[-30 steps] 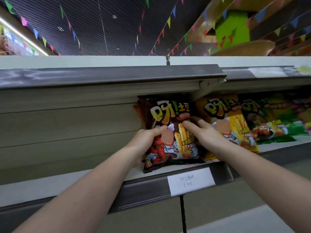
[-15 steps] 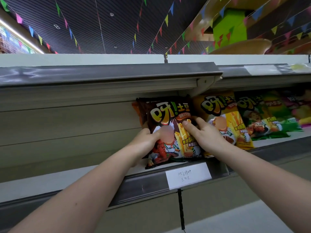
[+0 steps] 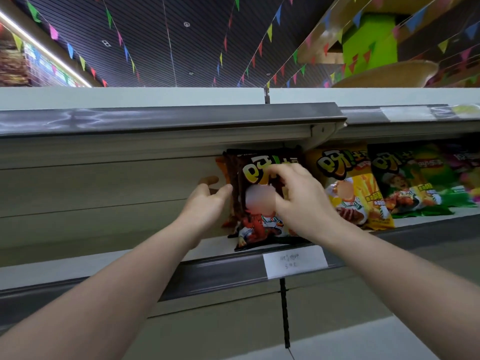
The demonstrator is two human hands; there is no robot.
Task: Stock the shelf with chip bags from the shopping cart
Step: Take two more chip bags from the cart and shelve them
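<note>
A row of brown chip bags stands upright at the left end of the stocked part of the shelf. My left hand holds the stack's left side, with the thumb on the front edge and the fingers reaching behind. My right hand covers the front bag's upper right, its fingers curled onto the bag's face near the top. The shopping cart is out of view.
A yellow chip bag and a green chip bag lean to the right of the brown ones. The upper shelf hangs low just above the bag tops. A white price label sits on the front rail.
My right hand has risen from the bag's middle to its upper face. My left hand has slid from the front to the stack's left side. The bags stand straighter.
</note>
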